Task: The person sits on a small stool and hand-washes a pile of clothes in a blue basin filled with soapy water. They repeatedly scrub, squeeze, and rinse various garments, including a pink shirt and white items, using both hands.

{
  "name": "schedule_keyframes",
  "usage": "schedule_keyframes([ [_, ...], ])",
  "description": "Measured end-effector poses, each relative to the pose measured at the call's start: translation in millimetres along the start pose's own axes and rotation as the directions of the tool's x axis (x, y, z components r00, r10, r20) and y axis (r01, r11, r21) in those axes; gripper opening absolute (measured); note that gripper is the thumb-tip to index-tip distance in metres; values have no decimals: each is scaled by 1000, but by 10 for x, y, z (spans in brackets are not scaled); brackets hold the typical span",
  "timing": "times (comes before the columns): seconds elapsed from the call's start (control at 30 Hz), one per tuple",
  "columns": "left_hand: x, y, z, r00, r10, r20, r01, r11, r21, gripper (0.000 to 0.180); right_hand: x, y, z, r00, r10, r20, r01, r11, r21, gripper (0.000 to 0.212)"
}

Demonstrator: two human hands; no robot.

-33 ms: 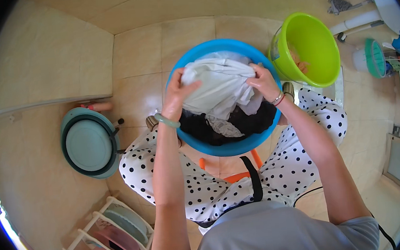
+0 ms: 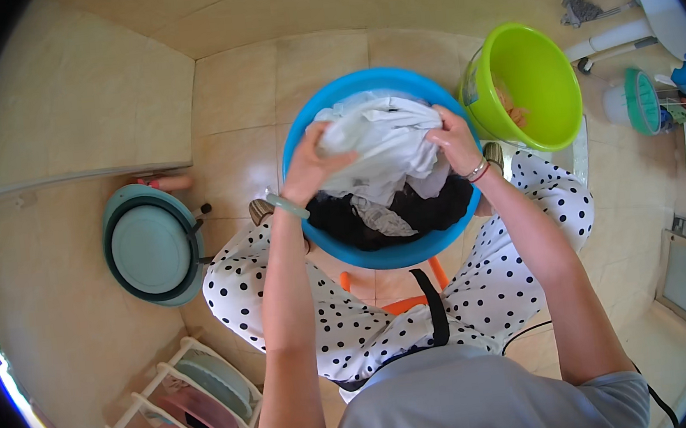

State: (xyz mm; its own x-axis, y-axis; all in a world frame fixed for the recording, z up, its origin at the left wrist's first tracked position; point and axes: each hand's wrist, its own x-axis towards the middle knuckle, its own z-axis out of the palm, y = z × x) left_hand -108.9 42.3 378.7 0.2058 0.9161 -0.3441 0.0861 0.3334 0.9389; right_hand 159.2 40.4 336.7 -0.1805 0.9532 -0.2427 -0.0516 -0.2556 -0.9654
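White wet-looking cloth (image 2: 389,139), perhaps a garment, is bunched over a round blue basin (image 2: 294,136). My left hand (image 2: 311,167) is at its left edge, with the thumb laid across the front and the other fingers partly behind the fabric. At the right edge, my right hand (image 2: 453,144) pinches a fold between thumb and fingers. Black clothes (image 2: 441,200) lie in the near part of the basin. A pale grey patterned cloth (image 2: 380,217) rests on top of them. The folds hide the basin's middle.
To the right of the basin stands a lime-green bucket (image 2: 541,83) with peach-coloured cloth inside. Collapsible teal basins (image 2: 151,249) lean by the left wall. A white rack (image 2: 143,406) holds several basins at lower left. An orange stool (image 2: 405,304) shows between my legs.
My left hand has moved slightly down and right, and the cloth beside it is blurred and bunched closer together. My right hand has barely shifted.
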Motion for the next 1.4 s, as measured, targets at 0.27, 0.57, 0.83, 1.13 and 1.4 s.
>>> schedule_keyframes([
  [0.27,117,-234,256,998,-28,-55,-38,430,-902,41,-148,-496,368,973,-227,36,225,973,56,52],
  [0.57,189,-561,782,957,111,267,213,355,-910,24,-550,-525,1025,701,-574,423,696,421,-582,20],
  [0.83,55,-346,1288,825,-545,-150,260,603,-754,31,78,44,460,953,-291,-81,157,706,-691,21],
  [1.13,6,-667,1114,894,-383,-234,50,604,-795,19,-103,-82,828,873,-451,187,432,534,-727,25],
  [1.4,42,-143,778,953,-290,83,201,404,-892,55,173,-13,159,989,-145,17,146,982,-118,19],
])
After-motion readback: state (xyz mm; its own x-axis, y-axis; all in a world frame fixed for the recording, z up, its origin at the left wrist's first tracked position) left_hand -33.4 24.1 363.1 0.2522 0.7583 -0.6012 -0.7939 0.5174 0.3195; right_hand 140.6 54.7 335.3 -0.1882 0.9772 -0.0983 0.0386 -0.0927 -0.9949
